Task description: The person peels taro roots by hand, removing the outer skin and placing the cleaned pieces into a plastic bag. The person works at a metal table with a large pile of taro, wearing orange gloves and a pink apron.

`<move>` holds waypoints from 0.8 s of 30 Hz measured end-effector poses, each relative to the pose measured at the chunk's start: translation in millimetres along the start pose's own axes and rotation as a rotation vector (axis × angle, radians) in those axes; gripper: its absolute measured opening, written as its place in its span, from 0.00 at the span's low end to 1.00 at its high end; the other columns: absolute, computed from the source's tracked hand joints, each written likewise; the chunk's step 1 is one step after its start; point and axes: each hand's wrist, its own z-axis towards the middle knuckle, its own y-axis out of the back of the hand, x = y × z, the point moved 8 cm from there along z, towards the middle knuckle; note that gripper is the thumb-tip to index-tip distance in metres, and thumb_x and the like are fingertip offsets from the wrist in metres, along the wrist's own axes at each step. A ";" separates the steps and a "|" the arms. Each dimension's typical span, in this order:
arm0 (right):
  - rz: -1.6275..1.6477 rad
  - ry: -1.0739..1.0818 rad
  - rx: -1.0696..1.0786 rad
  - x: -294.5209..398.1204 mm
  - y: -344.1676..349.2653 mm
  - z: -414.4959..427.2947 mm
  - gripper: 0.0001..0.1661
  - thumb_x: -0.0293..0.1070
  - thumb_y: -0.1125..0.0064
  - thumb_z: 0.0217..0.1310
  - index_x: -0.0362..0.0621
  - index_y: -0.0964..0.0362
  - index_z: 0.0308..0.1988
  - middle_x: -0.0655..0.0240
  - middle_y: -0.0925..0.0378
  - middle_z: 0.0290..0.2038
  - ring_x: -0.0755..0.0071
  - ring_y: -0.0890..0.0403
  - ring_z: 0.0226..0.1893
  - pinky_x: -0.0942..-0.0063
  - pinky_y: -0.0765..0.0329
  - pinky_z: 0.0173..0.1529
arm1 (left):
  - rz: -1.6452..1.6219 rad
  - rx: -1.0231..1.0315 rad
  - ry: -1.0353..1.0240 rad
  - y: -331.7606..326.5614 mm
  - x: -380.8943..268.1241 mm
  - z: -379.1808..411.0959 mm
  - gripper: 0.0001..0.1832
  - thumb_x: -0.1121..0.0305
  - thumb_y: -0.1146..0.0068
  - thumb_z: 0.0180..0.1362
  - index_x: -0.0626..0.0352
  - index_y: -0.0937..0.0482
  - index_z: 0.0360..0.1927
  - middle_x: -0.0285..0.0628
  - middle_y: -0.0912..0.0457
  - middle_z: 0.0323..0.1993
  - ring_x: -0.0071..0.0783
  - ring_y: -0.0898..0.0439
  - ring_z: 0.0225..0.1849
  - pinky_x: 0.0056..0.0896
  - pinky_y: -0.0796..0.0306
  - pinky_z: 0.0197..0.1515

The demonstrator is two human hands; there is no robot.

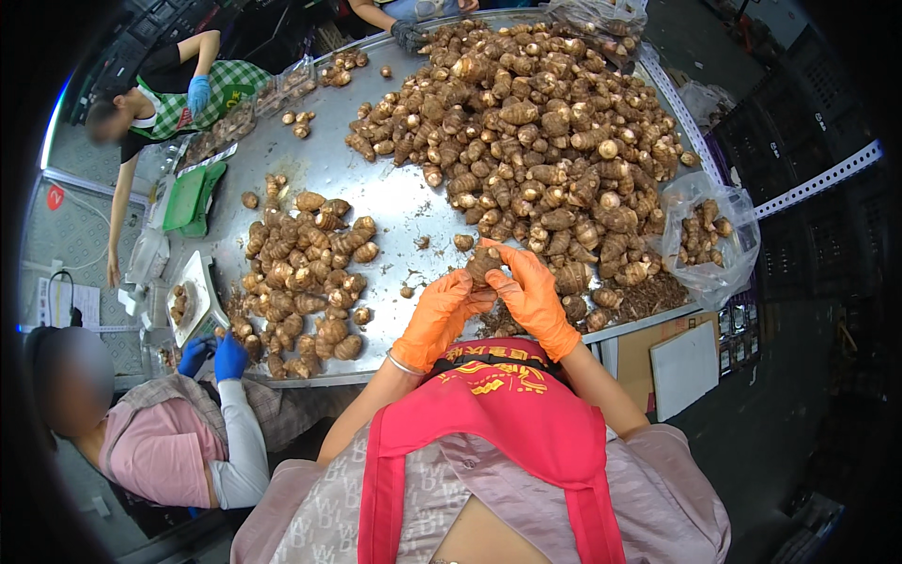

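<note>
Both my hands wear orange gloves and meet above the near edge of a metal table [394,204]. Between them is a brown taro corm [483,265]. My right hand [528,292] grips it with thumb and fingers from the right. The fingertips of my left hand [440,317] close on its lower left side. Beyond my hands rises a large heap of small taro corms [535,134]. A smaller pile of taro corms [303,282] lies to my left. A single loose corm [463,242] rests on the metal just past my left fingers.
A clear plastic bag [712,240] holding corms sits at the right edge. Brown peel scraps [648,299] lie beside it. At left are a weighing scale [194,296], a green tray [192,201] and a co-worker's blue-gloved hands [215,356]. Another co-worker's dark glove [409,35] touches the far heap.
</note>
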 end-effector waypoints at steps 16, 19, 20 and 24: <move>0.428 -0.125 -0.204 -43.4 11.1 -3.0 0.08 0.31 0.42 0.73 0.36 0.24 0.42 0.64 0.15 0.38 0.76 0.17 0.36 0.72 0.20 0.42 | 0.190 -0.184 -0.177 3.4 -9.6 -0.1 0.23 0.72 0.32 0.67 0.65 0.28 0.61 0.45 0.16 0.56 0.31 0.17 0.54 0.35 0.23 0.61; 0.346 -0.171 -0.078 -32.4 6.8 -5.0 0.10 0.33 0.42 0.74 0.36 0.24 0.41 0.58 0.14 0.35 0.68 0.14 0.33 0.69 0.20 0.39 | 0.251 -0.187 -0.246 -1.6 -14.2 -0.3 0.24 0.76 0.32 0.65 0.65 0.28 0.62 0.44 0.18 0.58 0.29 0.18 0.56 0.33 0.23 0.61; 0.118 -0.166 -0.047 -37.7 1.9 -4.7 0.13 0.36 0.42 0.74 0.35 0.24 0.41 0.50 0.16 0.32 0.59 0.11 0.31 0.67 0.21 0.36 | 0.282 -0.178 -0.272 -6.1 -16.6 -0.4 0.25 0.78 0.32 0.64 0.65 0.28 0.62 0.43 0.18 0.59 0.28 0.19 0.57 0.32 0.24 0.62; 0.140 -0.139 -0.072 -17.9 3.4 -1.9 0.15 0.38 0.37 0.72 0.34 0.23 0.39 0.49 0.19 0.28 0.60 0.13 0.28 0.67 0.23 0.32 | 0.412 -0.202 -0.285 -11.0 -23.2 -1.8 0.28 0.81 0.31 0.61 0.63 0.27 0.64 0.41 0.20 0.64 0.25 0.20 0.58 0.29 0.24 0.62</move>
